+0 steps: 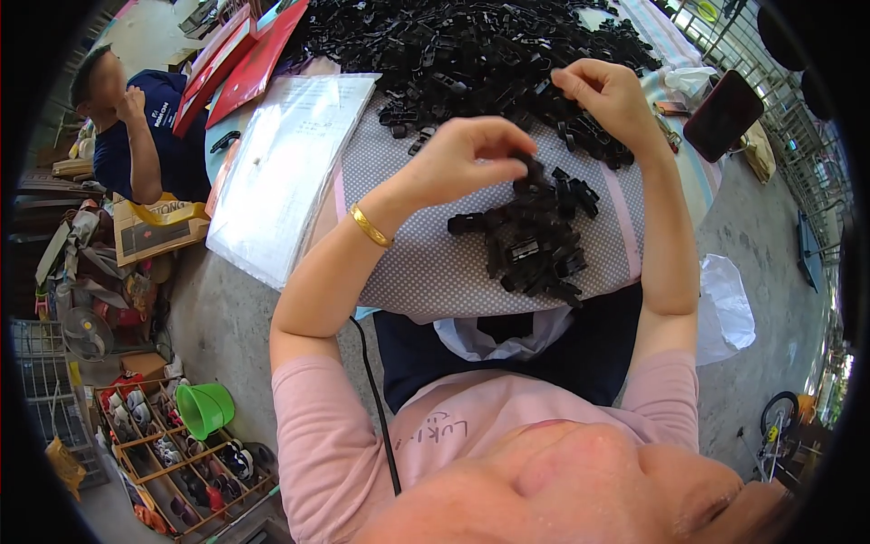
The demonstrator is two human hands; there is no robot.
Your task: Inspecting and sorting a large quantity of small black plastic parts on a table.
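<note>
A small pile of black plastic clip-like parts (530,249) lies on the dotted cloth close to me. Over its far edge is my left hand (471,159), thumb and forefinger curled round a blurred black part (528,169). Farther off and to the right, my right hand (605,98) pinches at a small black part (545,87) at the near edge of a large heap of similar parts (453,59). The fingertips partly hide that piece, and I cannot make out its exact kind.
Papers in a clear sleeve (288,159) and red folders (258,63) lie to the left. A phone (723,116) stands at the table's right. Another person (149,127) sits at far left. A white bag (507,337) is at my lap; a green bucket (205,410) sits on a shoe rack.
</note>
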